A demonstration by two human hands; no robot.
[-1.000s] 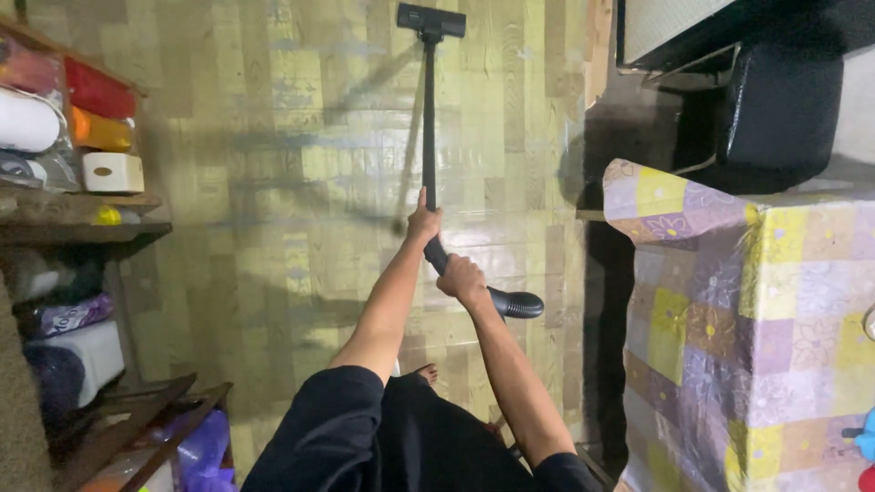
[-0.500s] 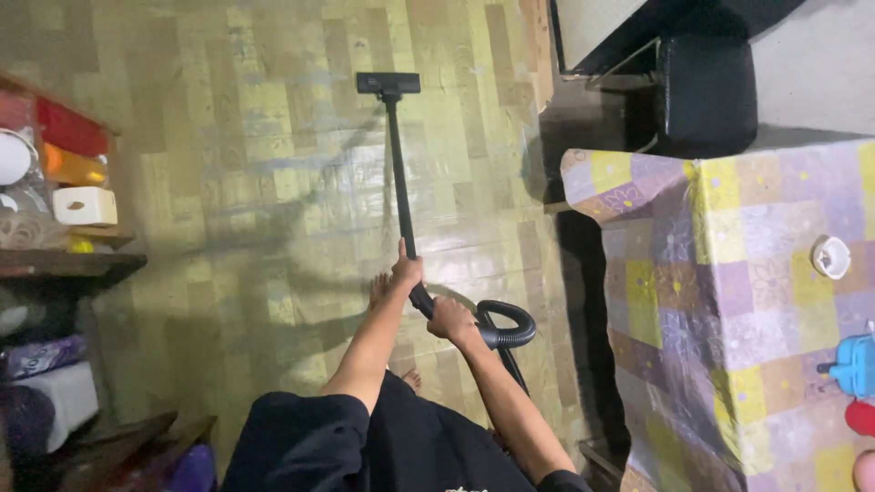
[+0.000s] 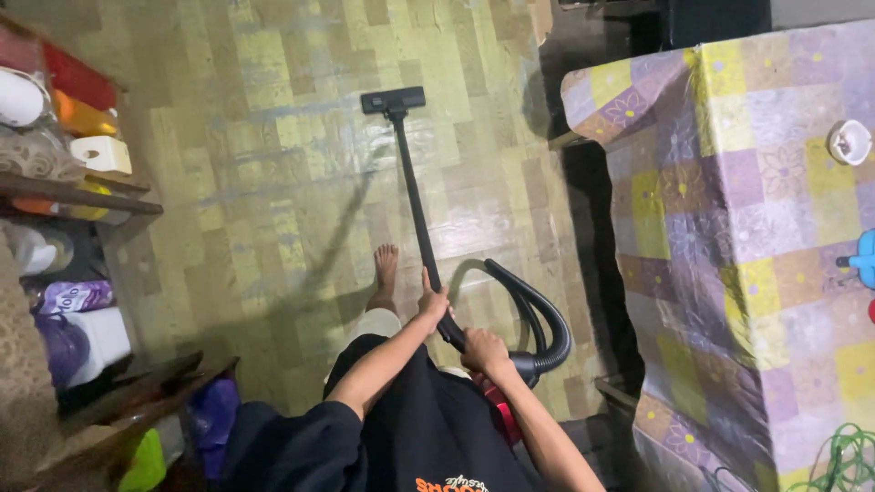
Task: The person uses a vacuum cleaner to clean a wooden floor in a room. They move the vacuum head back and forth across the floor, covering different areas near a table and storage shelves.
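- Both our hands are closed round the black vacuum wand (image 3: 415,196): left hand (image 3: 433,303) higher on the tube, fingers wrapped, thumb along the shaft; right hand (image 3: 483,351) lower, fist shut on the curved grip where tube meets hose.
- The wand runs away from us over the floor, tilted; its flat floor head (image 3: 393,99) rests on the yellow-green patterned floor (image 3: 273,164), well ahead of our bare foot (image 3: 386,273).
- The black ribbed hose (image 3: 538,314) loops out to the right of the hands and curls back under the right wrist; its far end is hidden behind our arm and dark clothing.
- A patch of red shows just under the right forearm; we cannot tell what it is.
- To the right, a table under a purple-and-yellow checked cloth (image 3: 729,228), cut off by the frame edge. On it, a small white round thing (image 3: 849,141) and a blue object (image 3: 864,260), only partly in view.
- To the left, wooden shelves (image 3: 82,193) with packets and a white box (image 3: 100,153); contents dim and blurred, hard to name.
- Our second foot is not visible.
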